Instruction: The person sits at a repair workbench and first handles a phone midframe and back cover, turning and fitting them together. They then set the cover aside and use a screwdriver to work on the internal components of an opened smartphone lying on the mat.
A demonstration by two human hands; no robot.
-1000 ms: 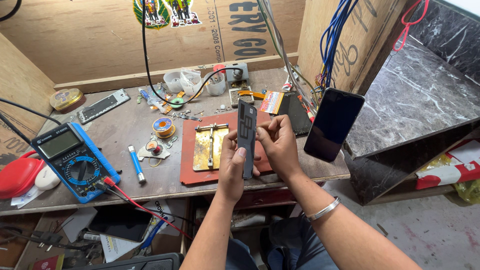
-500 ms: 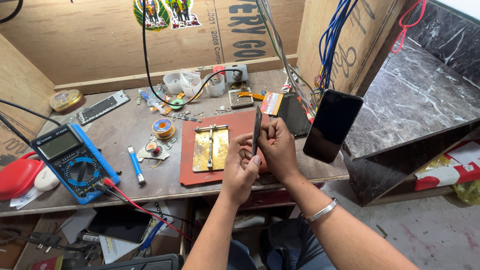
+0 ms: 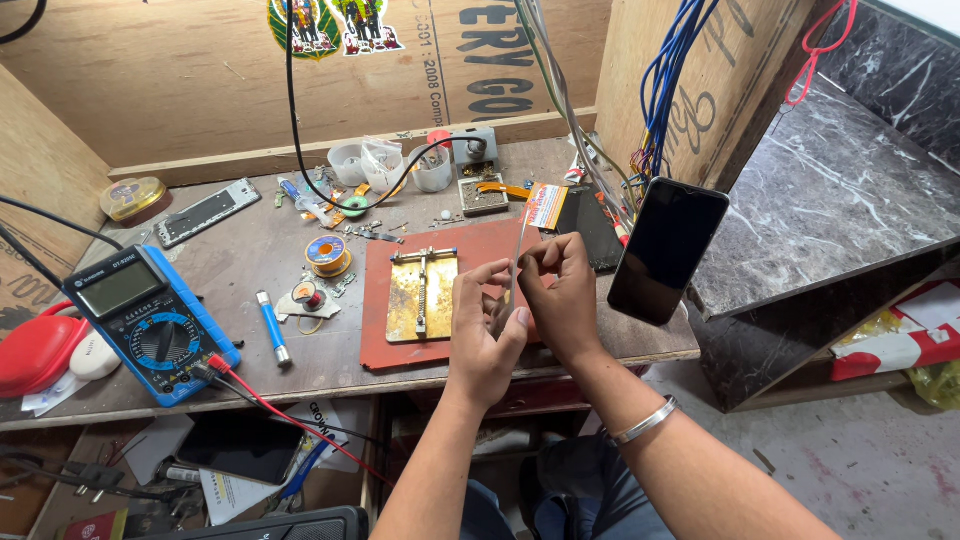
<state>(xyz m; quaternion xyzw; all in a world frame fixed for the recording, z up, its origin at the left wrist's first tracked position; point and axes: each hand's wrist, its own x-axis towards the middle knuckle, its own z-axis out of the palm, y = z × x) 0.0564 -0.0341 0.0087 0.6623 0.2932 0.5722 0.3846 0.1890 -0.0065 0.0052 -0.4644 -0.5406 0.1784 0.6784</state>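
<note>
Phone (image 3: 517, 262) edge-on, pinched between both hands' fingers (image 3: 497, 272).

2 hands (image 3: 485, 335) (image 3: 565, 295), 1 multimeter (image 3: 150, 320), 3 white cups (image 3: 385, 165), 1 solder spool (image 3: 327, 252), 1 red mat (image 3: 470, 255).

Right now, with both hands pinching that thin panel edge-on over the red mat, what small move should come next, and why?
Probably lay the thin panel flat on the red mat: the left hand and right hand hold it edge-on in mid-air, unsupported.
</note>
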